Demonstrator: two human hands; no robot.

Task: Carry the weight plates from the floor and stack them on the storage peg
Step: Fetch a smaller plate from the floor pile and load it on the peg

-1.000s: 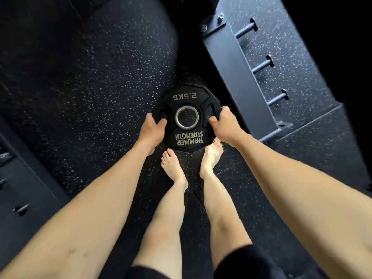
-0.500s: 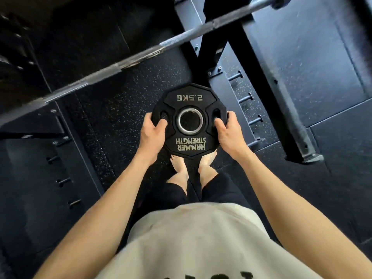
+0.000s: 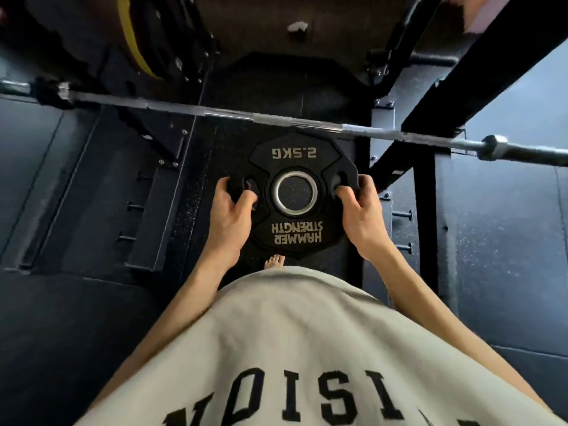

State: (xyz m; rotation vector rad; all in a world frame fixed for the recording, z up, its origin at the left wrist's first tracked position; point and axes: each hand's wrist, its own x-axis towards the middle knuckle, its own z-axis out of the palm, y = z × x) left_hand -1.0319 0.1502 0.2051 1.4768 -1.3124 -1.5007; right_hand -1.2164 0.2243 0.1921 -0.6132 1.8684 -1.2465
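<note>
Black plate (image 3: 296,167): rubber-coated, many-sided, with a steel-ringed centre hole; gold lettering reads "2.5KG" and "HAMMER STRENGTH", upside down from the wearer's side.
Where it is: held flat in the air at about waist height, clear of the floor (image 3: 196,192), just this side of the barbell (image 3: 295,119).
Left hand (image 3: 229,215): grips the plate's left edge, fingers curled round the rim, thumb tucked into the left handle slot.
Right hand (image 3: 361,210): holds the right edge the same way, thumb in the right slot, fingers wrapped over the rim.
Barbell: grey steel, lying across the view on the rack (image 3: 479,75), its collar out at the right.
Pegs (image 3: 402,215): short black ones stick out of the rack base at the right, below the plate; more show on the left base (image 3: 135,207).
Foot (image 3: 274,262): bare, toes peeping out under the plate's near edge.
Shirt (image 3: 289,348): beige with black block letters.
Far corner: something with a yellow rim (image 3: 130,38), perhaps another plate, but it is too blurred to tell.
</note>
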